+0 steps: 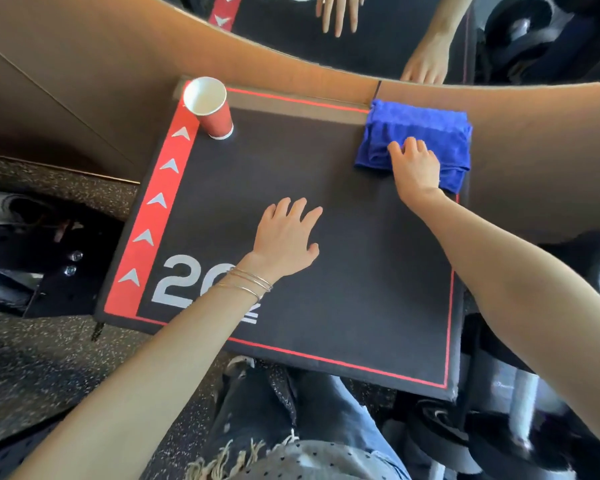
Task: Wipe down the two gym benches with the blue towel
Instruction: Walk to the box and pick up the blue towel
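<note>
The blue towel [418, 140] lay folded at the far right corner of the black worktop [326, 271]. The right hand [414, 168] pressed down on it, fingers spread. The left hand [286, 237] rested flat and empty. A red cup [210, 107] stood far left. The wiping looked barely started — most of both benches was probably left.

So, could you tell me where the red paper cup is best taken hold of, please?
Grip the red paper cup round its upper wall, coming from the right with the left hand: it stands upright, wider at the rim, with the bench's left edge close behind it.
</note>
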The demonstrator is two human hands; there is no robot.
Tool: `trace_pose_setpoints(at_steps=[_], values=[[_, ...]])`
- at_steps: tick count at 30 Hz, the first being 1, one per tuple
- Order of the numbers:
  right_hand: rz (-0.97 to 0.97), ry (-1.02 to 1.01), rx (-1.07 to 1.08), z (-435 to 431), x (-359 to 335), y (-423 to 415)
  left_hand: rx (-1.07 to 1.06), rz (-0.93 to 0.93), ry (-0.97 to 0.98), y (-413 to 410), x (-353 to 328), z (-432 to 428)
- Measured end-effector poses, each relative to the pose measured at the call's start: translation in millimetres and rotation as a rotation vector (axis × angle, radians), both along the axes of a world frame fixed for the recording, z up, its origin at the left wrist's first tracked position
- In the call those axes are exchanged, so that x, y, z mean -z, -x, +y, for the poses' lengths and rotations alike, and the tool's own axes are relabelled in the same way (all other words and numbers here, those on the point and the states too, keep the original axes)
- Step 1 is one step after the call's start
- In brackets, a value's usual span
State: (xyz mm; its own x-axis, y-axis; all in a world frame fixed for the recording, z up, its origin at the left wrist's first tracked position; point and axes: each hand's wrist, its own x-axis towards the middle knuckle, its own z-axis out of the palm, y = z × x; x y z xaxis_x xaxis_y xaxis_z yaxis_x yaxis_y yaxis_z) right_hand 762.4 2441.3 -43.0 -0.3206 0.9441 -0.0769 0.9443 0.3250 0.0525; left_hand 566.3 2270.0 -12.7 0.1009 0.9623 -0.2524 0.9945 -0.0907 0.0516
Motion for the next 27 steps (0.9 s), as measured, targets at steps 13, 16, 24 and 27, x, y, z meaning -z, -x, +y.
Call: trace_pose_setpoints(at_steps=[13, 16, 24, 27], values=[[0.029, -0.094, -0.048, -101.2, 11.5, 2.5, 0.101, -0.039, 0.044, 20.6, 7.9, -16.6], [0.031, -0.104, -0.019, -135.0, 11.2, 12.3, 0.165, -0.037, 0.056, 33.6, 9.4, -24.5], [0.088, -0.182, 0.116, -239.0, 19.1, 58.3, 0.435, -0.050, 0.063, 78.3, 10.9, -49.9], [0.097, -0.165, 0.181, -280.3, 17.8, 80.8, 0.522, -0.076, 0.053, 99.6, 10.5, -60.6]])
